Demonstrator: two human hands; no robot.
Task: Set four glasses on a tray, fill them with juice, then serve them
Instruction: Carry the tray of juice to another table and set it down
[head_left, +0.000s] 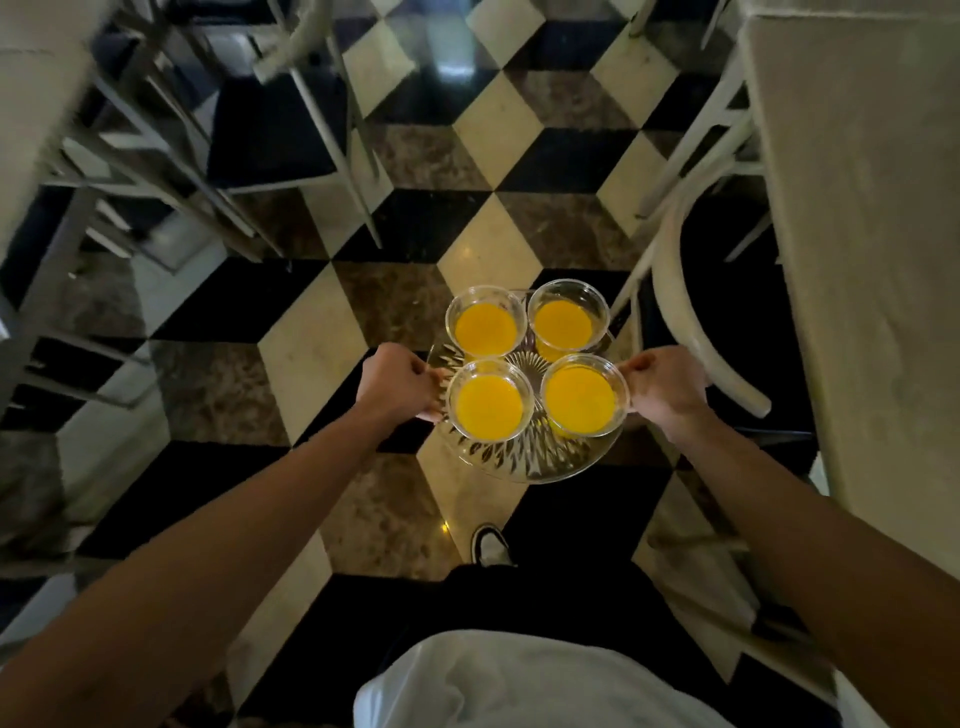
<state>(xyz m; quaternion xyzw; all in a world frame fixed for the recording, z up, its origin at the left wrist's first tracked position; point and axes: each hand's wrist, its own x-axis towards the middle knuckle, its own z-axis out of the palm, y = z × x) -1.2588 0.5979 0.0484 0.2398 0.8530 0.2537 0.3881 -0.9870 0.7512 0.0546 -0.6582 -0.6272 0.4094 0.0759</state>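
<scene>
Serving step: the left hand (397, 382) at nine o'clock and right hand (662, 384) at three clamp the round cut-glass tray (524, 462), four clear juice-filled glasses (491, 405) aboard, above the checkered floor (311, 338). Next calls for level carrying.

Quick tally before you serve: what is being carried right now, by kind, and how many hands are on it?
Clear glasses filled with orange juice: 4
Round clear cut-glass tray: 1
Hands gripping the tray's rim: 2, left hand, right hand
Total: 7
</scene>
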